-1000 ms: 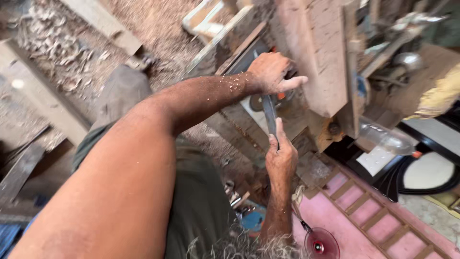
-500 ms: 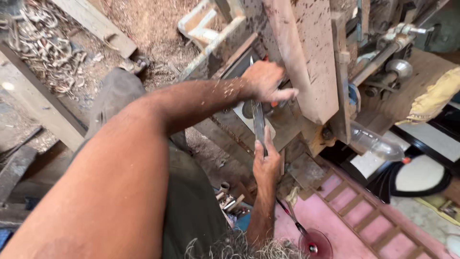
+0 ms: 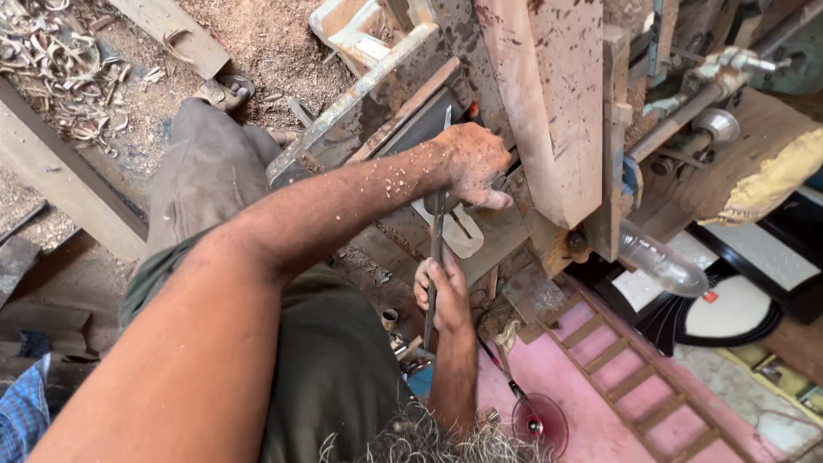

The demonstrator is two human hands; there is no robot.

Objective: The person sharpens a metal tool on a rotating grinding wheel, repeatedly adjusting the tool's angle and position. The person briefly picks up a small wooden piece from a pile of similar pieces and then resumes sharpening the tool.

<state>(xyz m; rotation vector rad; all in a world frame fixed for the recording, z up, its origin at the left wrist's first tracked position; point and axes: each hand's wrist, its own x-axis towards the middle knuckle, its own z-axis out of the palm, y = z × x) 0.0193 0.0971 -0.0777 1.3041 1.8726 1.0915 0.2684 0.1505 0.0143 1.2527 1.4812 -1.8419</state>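
Sawdust lay on the floor (image 3: 257, 34) at the left, beside a plank (image 3: 167, 34). Right of it, the left hand (image 3: 474, 163) was clenched on the top of a thin metal rod (image 3: 433, 257) against the wooden machine (image 3: 549, 103). Below, the right hand (image 3: 441, 296) gripped the rod's lower end.
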